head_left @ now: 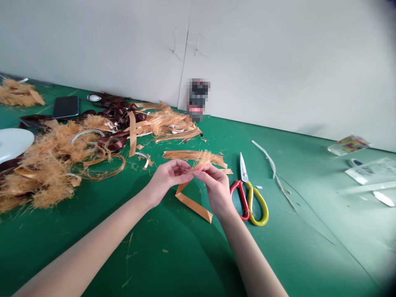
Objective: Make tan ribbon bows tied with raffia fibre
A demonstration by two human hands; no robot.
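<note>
Between my two hands is an orange-tan ribbon [198, 209], its upper end frayed into loose threads that stick up past my fingers. My left hand [171, 178] pinches it from the left, thumb against fingers. From the other side my right hand [215, 183] grips it with thumb and forefinger. The flat tail of the ribbon hangs below, bent once, over the green table. Just beyond my hands lies a bundle of tan ribbon strips [185, 155]. Scissors [244, 177] with one red and one yellow handle rest right of my right hand, blades pointing away.
Frayed tan fibre [46, 165] and dark brown ribbon [116, 142] pile up at left, near a black phone [66, 106] and a white round object [14, 144]. A white strip [268, 159] and clear packets [373, 171] lie right. A pale wall [262, 62] bounds the table.
</note>
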